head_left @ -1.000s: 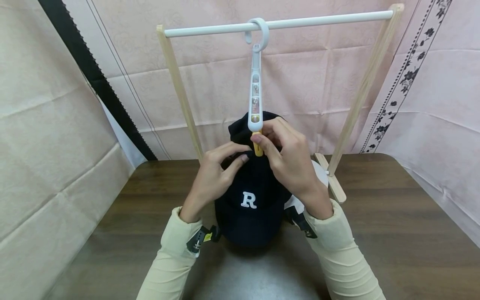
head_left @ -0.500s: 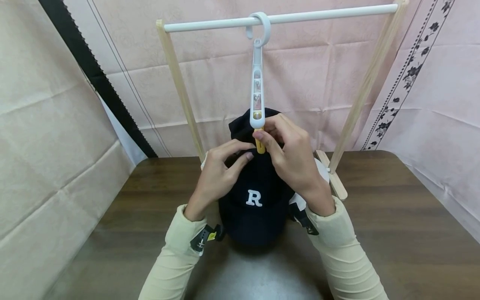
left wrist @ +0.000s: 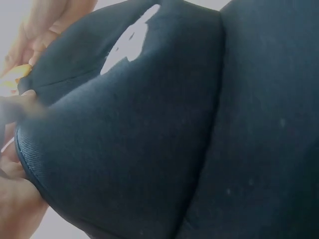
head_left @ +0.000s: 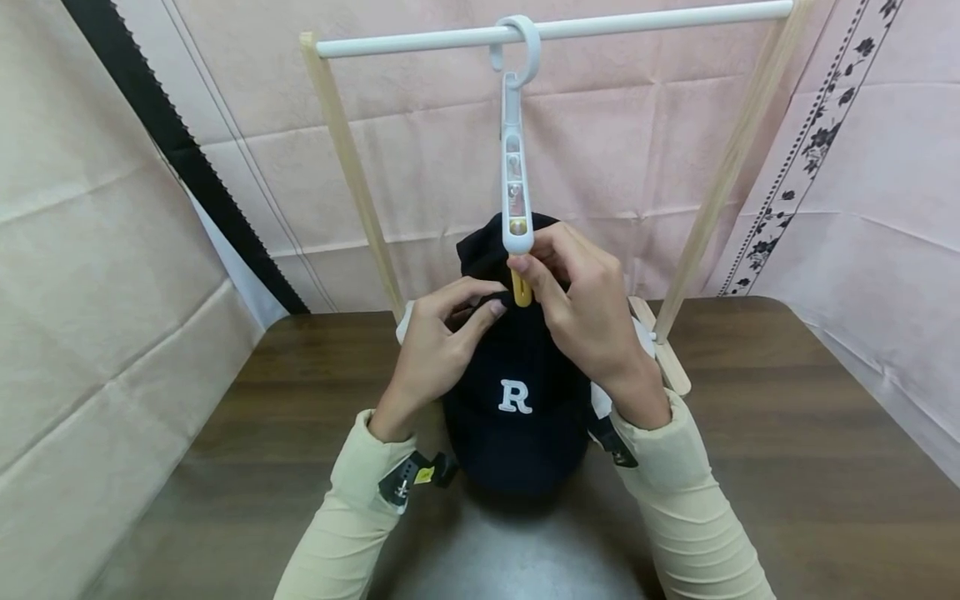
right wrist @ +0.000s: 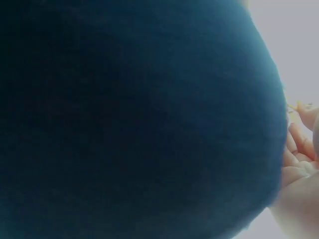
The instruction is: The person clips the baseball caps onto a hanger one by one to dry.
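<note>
A dark navy baseball cap (head_left: 517, 450) with a white letter R hangs upright in the middle of the head view, brim down. My left hand (head_left: 438, 346) pinches the edge of the cap between thumb and fingers. My right hand (head_left: 588, 308) pinches the yellow clip (head_left: 521, 287) at the lower end of a pale blue hanger (head_left: 516, 183), beside the cap's upper edge. In the left wrist view, the cap (left wrist: 124, 144) fills most of the picture, with the yellow clip (left wrist: 19, 73) at its left edge. How much cloth sits in the clip is hidden.
The hanger's hook goes over a white rod (head_left: 420, 42) held by a rack's wooden posts (head_left: 712, 192). The rack's foot (head_left: 671, 367) stands on a brown wooden table (head_left: 787, 467). Pinkish cloth (head_left: 585, 142) hangs behind. White pieces of the rack show beside both hands.
The cap's lower part has swung a little to the right. Both hands keep their grips. The head view has shifted slightly, so the rod sits higher in the picture.
</note>
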Demonstrator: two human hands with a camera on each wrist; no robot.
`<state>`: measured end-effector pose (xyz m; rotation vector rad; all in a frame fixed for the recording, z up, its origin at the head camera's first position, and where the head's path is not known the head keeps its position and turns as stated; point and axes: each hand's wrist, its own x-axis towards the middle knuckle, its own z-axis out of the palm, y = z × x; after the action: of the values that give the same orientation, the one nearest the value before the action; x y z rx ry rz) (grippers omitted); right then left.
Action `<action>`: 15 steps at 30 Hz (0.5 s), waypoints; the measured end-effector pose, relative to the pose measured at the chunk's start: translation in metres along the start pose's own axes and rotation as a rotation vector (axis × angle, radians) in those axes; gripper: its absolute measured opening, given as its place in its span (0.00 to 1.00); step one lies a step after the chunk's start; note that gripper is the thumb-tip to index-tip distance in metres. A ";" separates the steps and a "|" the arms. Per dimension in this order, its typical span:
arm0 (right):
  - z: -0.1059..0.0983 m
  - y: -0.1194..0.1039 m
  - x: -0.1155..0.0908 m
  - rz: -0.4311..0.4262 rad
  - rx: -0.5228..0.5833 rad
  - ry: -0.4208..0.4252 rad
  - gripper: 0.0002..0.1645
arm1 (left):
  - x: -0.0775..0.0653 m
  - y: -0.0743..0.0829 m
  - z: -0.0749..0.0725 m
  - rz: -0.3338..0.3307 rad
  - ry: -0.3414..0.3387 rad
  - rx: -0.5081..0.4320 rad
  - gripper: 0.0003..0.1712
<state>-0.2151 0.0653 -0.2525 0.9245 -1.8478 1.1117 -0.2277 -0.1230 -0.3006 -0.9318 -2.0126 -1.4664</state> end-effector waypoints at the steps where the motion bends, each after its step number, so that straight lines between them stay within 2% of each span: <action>1: 0.000 0.000 0.000 0.000 0.002 0.004 0.08 | 0.000 0.000 0.000 -0.003 0.005 -0.005 0.09; 7: 0.000 0.003 0.001 -0.013 -0.003 0.015 0.07 | 0.001 0.003 0.000 -0.001 0.023 -0.041 0.09; 15: 0.002 0.001 -0.001 0.013 -0.009 0.007 0.07 | 0.001 0.006 0.002 0.021 0.093 -0.118 0.08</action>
<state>-0.2161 0.0637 -0.2542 0.9031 -1.8539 1.1123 -0.2239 -0.1195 -0.2966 -0.9119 -1.8615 -1.6013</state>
